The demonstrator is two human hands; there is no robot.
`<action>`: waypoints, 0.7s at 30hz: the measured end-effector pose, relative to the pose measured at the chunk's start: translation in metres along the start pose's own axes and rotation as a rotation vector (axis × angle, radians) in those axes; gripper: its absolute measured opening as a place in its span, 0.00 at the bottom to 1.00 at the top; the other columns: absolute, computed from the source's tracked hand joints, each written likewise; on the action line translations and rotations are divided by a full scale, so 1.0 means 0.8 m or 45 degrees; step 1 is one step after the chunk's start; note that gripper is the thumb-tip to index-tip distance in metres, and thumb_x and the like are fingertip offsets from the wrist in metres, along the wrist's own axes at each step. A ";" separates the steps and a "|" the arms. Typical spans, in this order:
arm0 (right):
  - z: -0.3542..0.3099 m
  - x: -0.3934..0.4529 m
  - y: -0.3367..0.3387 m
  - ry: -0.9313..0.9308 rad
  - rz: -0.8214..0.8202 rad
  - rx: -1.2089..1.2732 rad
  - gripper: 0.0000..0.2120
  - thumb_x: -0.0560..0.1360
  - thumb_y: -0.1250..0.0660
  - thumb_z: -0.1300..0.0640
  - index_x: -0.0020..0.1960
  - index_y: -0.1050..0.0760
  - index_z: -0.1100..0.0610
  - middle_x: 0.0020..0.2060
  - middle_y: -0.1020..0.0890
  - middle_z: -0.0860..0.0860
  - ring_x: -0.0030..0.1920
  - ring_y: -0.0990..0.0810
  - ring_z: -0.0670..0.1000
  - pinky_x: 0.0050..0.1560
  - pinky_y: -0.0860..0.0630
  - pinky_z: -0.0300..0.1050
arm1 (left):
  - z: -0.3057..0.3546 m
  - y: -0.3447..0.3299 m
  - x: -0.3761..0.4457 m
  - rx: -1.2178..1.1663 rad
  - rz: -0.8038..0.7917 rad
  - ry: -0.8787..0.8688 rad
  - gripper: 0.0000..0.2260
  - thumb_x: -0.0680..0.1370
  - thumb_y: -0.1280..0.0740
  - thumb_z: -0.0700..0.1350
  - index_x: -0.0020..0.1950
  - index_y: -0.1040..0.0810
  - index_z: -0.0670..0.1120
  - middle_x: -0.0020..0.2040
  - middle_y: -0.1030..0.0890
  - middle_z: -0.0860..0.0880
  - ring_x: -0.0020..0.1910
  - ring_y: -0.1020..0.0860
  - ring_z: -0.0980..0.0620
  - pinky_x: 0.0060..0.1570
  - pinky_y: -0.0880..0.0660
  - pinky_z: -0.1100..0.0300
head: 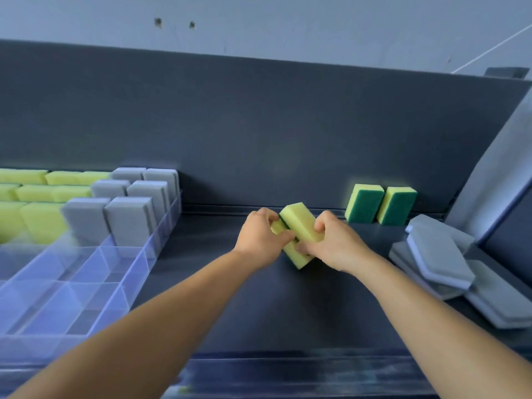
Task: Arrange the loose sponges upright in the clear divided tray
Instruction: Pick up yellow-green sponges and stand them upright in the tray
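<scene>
I see two yellow sponges (300,226) pressed together in the middle of the dark table (288,312), and both hands are on them. They lie tilted, one on top of the other, with a thin dark green strip showing between them. My left hand (260,234) has its fingers and thumb curled around the left side of the pair, so that grip is grasping the sponges. My right hand (334,243) has its fingers curled around the right side, so that grip is grasping them too. The low end of the pair is very near the table, but I cannot tell if it touches. Behind the hands, near the dark back wall (259,125), two more green and yellow sponges (380,204) stand upright side by side, touching each other, green faces toward me. To the left is the clear divided tray (95,283). Its near compartments show only clear walls. In its far part, gray sponges (129,203) stand upright in rows on the right side, and yellow ones (37,197) stand in rows to their left. The tray is well apart from the pair in my hands. On the right side of the table, a loose pile of flat gray sponges (443,254) lies with pieces leaning over each other. A pale wall (288,24) rises above the dark back wall.
</scene>
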State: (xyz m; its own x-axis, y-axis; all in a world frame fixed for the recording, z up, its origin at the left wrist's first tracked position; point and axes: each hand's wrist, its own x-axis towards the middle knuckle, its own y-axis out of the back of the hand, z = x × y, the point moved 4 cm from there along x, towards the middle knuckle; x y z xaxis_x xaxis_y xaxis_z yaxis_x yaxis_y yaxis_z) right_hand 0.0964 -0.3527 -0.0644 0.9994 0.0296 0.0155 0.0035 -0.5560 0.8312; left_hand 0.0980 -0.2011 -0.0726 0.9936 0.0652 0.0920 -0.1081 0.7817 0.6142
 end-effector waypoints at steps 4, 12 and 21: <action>-0.029 -0.005 0.000 0.135 0.047 0.113 0.17 0.74 0.38 0.39 0.46 0.31 0.54 0.38 0.27 0.44 0.39 0.28 0.48 0.35 0.34 0.41 | 0.006 0.031 -0.006 -0.152 0.116 0.011 0.21 0.71 0.27 0.47 0.61 0.30 0.48 0.57 0.33 0.49 0.40 0.29 0.58 0.44 0.32 0.64; -0.095 -0.015 0.001 0.451 -0.066 0.346 0.33 0.75 0.35 0.50 0.68 0.50 0.28 0.63 0.27 0.45 0.55 0.22 0.51 0.56 0.25 0.50 | -0.003 0.113 -0.026 -0.132 0.153 -0.157 0.13 0.71 0.27 0.42 0.47 0.30 0.51 0.42 0.25 0.55 0.34 0.29 0.56 0.34 0.31 0.63; -0.192 -0.046 -0.025 0.597 -0.023 0.354 0.18 0.72 0.30 0.52 0.56 0.31 0.38 0.52 0.25 0.46 0.46 0.26 0.48 0.36 0.28 0.41 | -0.039 0.212 -0.063 0.015 0.248 -0.189 0.09 0.72 0.30 0.43 0.45 0.29 0.52 0.42 0.22 0.50 0.34 0.29 0.53 0.36 0.28 0.58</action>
State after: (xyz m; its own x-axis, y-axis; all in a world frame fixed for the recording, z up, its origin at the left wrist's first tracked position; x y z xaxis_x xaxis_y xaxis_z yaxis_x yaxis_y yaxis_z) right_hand 0.0541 -0.2154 0.0036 0.8774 0.3729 0.3017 0.0925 -0.7487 0.6565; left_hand 0.0304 -0.0520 0.0023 0.9386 0.1213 0.3229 -0.2982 0.7560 0.5828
